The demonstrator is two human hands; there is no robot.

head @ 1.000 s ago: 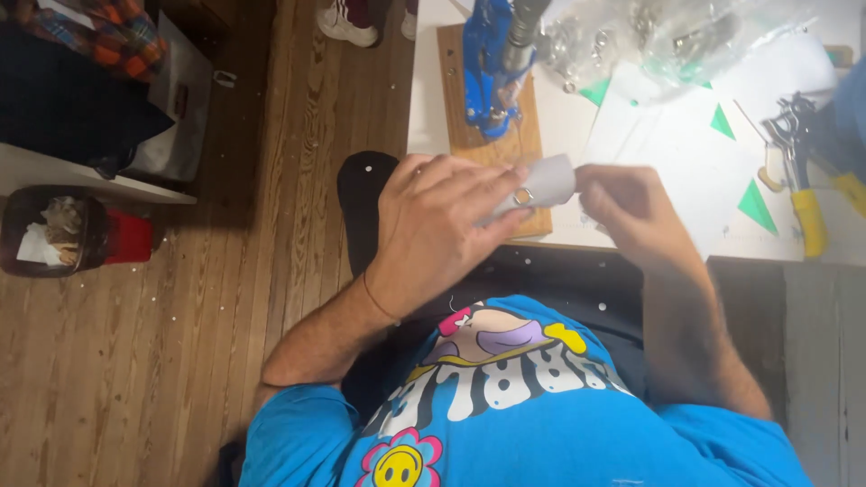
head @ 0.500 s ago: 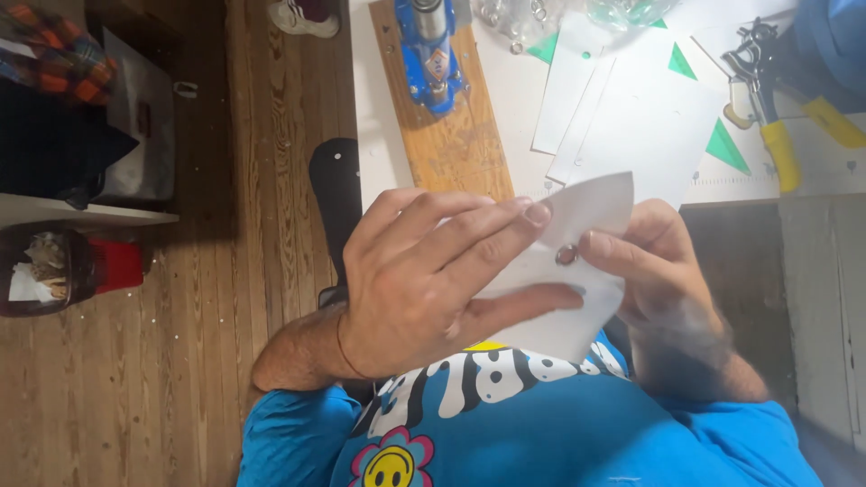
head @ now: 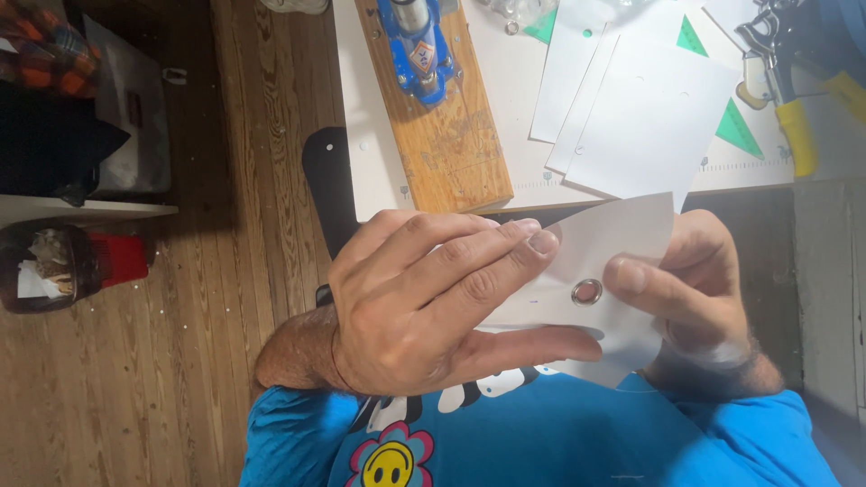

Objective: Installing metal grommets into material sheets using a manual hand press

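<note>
Below the white table point(head: 379, 171), left hand point(head: 424, 307) and right hand point(head: 695, 289), each grip clamped on white sheet point(head: 613, 243), metal eyelet point(head: 587, 291)

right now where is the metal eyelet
In the head view, the metal eyelet sits in the white sheet, between the left hand and right hand.

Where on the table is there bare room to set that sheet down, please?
A bare strip of white table runs left of the wood block, to the table's edge. A narrower gap lies between the block and the stacked white sheets. Crowded: the sheets, green triangles and yellow-handled pliers fill the right. Both hands hold the eyeleted sheet.
</note>
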